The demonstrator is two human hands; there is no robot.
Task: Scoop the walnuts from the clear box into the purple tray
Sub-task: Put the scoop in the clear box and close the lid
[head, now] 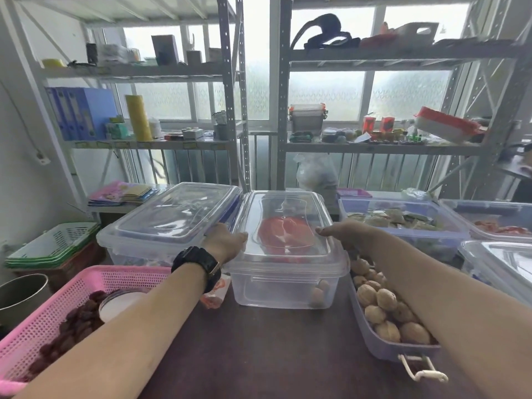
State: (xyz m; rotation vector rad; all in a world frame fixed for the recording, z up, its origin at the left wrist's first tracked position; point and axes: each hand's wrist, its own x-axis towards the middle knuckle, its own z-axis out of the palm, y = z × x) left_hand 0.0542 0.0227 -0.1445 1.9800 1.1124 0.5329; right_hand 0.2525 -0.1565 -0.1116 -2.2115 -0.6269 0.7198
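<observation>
Gripping the lidded clear box (285, 254) at frame centre, left hand (226, 243) and right hand (349, 234) on its sides, few walnuts (319, 295) inside, purple tray (383, 347) lower right heaped with nuts.

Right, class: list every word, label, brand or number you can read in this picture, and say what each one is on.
None can be read.
Blue binders: spine labels too blurred.
Shelf-edge tags: too small.
Red boxes: dark print, illegible.
Packet beside the clear box: printing blurred.
Watch on the left wrist: face not legible.
</observation>
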